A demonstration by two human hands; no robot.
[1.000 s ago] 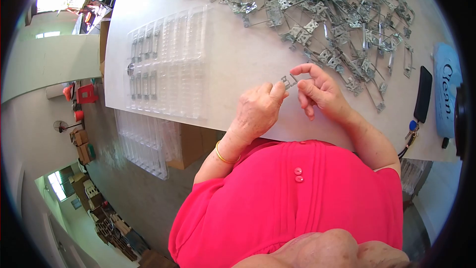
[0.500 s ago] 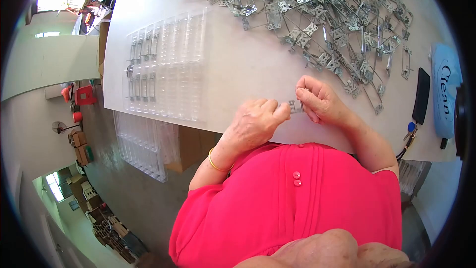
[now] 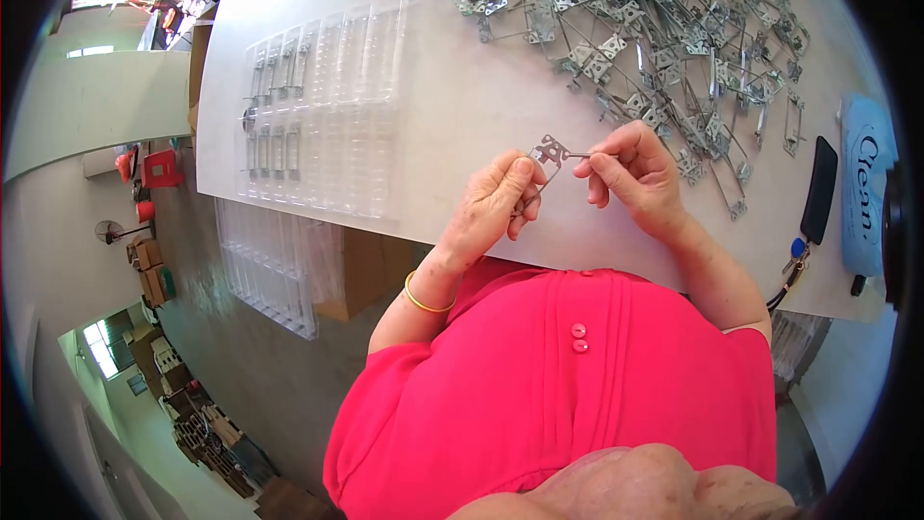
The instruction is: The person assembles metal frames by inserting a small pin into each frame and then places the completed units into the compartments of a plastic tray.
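Note:
My left hand [image 3: 493,200] is closed on a small metal bracket [image 3: 551,148], a plate with cut-outs and a bent wire running down from it into my fingers. Between thumb and fingertips, my right hand [image 3: 637,181] pinches a thin metal rod [image 3: 579,155], whose left end meets the bracket's edge. Both hands are held over the table's near edge. Beyond them spreads a large heap of similar metal brackets [image 3: 664,48] with wire arms.
Left on the table [image 3: 462,87] lies a clear plastic tray [image 3: 351,135], metal brackets in some of its slots. More clear trays [image 3: 269,274] sit below the table edge, beside a cardboard box [image 3: 371,270]. At right are a black phone [image 3: 819,190], keys [image 3: 797,255] and a blue pack [image 3: 863,183].
The bracket has turned up and now shows above my left hand, which has opened its grip slightly. My right hand has risen a little and now shows the rod in its pinch.

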